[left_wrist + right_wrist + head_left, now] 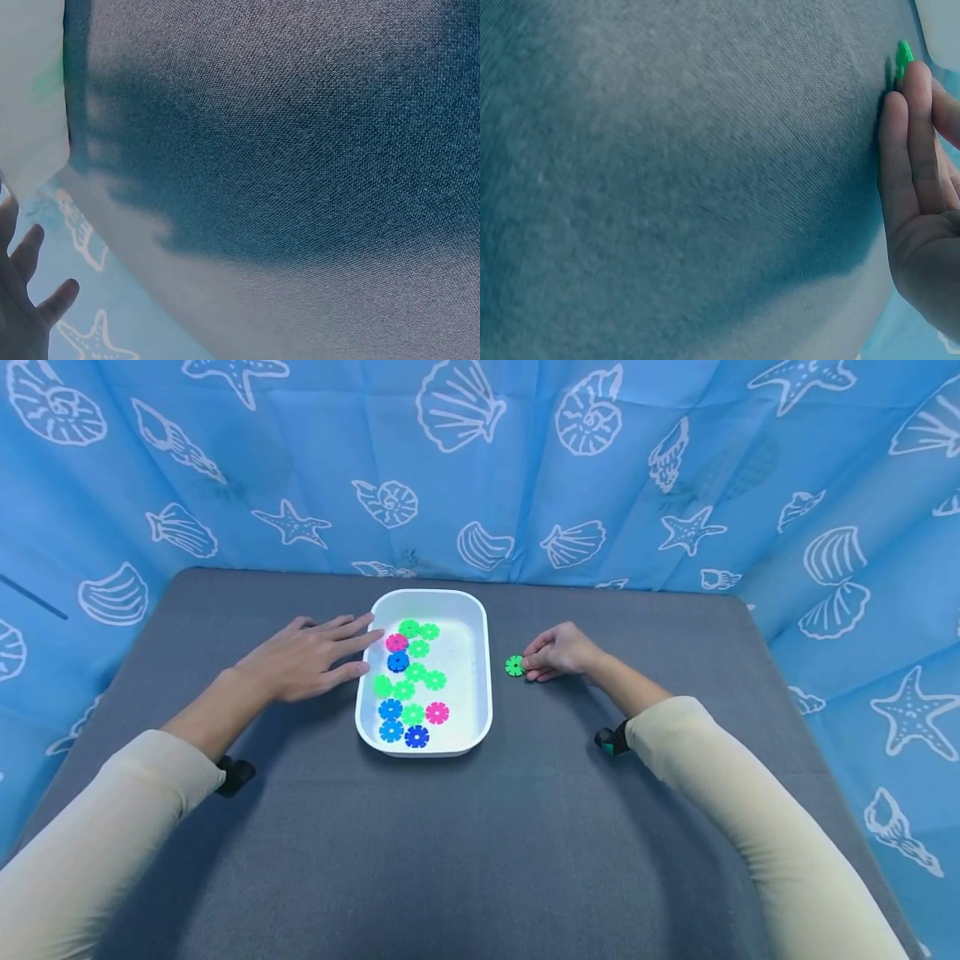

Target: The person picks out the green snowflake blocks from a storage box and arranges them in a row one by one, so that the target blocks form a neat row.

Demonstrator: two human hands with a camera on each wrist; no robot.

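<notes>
A white tray (472,693) stands on the grey cloth, holding several notched plastic discs: green discs (415,672), blue discs (391,730) and two pink discs, one of them the pink disc (437,713) near the front. Outside the tray, to its right, my right hand (558,653) pinches a green notched disc (513,666) between thumb and fingers, close to the cloth. In the right wrist view only a sliver of that disc shows past the fingertips. My left hand (311,658) lies with spread, straight fingers at the tray's left rim, fingertips over the edge.
The grey tabletop (480,843) reaches back to a blue curtain (525,468) with white shell prints, which also runs along both sides. Dark straps with small devices sit on both wrists, such as the right wrist device (612,739).
</notes>
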